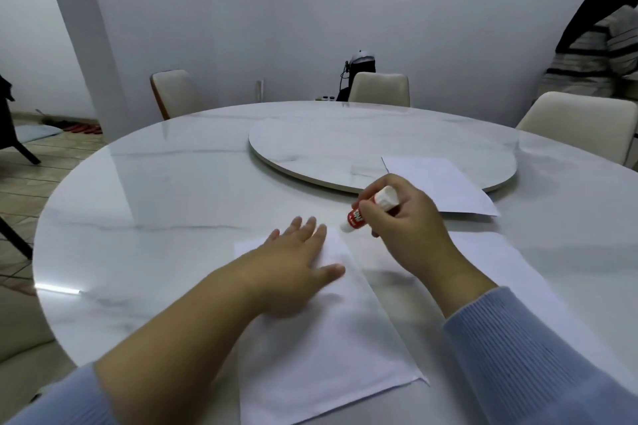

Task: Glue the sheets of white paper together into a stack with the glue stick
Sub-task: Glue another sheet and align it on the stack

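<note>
Left hand [293, 269] flat — paper [328, 338] beneath

Round marble table [172, 183] with turntable [345, 145], three pale chairs [379, 88] beyond.

A single wide-angle view from the person's head looks forward and down across a round marble table [145, 203]. Both forearms enter from the bottom edge, close to the lens. Farther off, chairs [379, 88] and a white wall [310, 10] fill the upper frame, bent by the lens.
</note>
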### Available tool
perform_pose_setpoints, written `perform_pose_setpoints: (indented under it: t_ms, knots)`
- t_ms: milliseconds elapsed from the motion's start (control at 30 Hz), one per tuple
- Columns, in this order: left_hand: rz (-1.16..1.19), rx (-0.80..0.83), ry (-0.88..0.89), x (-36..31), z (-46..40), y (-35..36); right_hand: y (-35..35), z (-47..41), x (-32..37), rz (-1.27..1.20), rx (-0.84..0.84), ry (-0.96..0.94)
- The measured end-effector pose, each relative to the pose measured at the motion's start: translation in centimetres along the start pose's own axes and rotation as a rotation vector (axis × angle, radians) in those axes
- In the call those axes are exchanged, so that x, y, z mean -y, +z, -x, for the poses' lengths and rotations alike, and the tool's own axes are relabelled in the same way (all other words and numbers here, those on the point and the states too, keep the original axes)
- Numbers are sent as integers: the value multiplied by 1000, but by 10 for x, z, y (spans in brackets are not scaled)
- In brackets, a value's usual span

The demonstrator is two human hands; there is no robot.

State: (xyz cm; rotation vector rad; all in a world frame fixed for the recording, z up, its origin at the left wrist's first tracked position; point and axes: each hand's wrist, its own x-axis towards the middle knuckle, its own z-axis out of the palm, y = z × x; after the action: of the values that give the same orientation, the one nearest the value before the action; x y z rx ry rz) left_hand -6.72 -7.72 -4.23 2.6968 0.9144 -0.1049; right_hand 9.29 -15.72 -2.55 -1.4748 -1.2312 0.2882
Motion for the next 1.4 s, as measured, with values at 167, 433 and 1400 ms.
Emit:
perform_pose_setpoints:
  t_ms: [167,433,1400]
  knots:
    - [-102,18,-75,1,-2,16,7,2,-9,111,230,67]
    - [-114,26,-78,0,-3,14,-5,2,12,152,321,82]
    - [-44,-31,-9,-8,5,13,-8,-2,2,-8,-90,125]
